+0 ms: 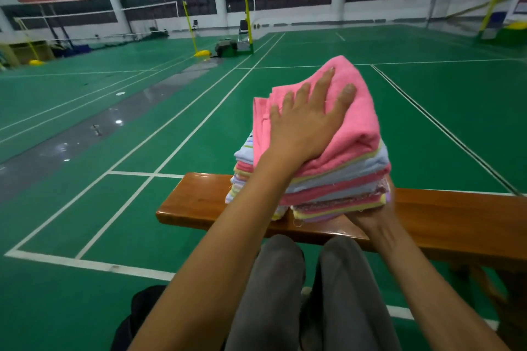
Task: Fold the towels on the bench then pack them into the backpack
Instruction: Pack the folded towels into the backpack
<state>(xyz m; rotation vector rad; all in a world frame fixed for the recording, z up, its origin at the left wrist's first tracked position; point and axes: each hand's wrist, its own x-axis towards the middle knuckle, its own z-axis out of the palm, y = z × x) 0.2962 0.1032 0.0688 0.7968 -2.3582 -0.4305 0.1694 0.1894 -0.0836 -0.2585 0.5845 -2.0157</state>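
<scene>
Low at the left, near the feet: a dark backpack (142, 310) on the floor, well apart from the bench (196, 202) and down-left of the load. Further right, left hand (302, 120) flat on top of the stack of towels (336, 179), fingers straight and spread, pressing the pink top towel (359, 122). Stack tilted, near edge raised off the bench. Rightmost, right hand (370, 215) tucked under the stack's near-right corner, palm up; fingers hidden, so grip there impossible to tell. Likely next: carry the sandwiched stack down-left to the backpack.
</scene>
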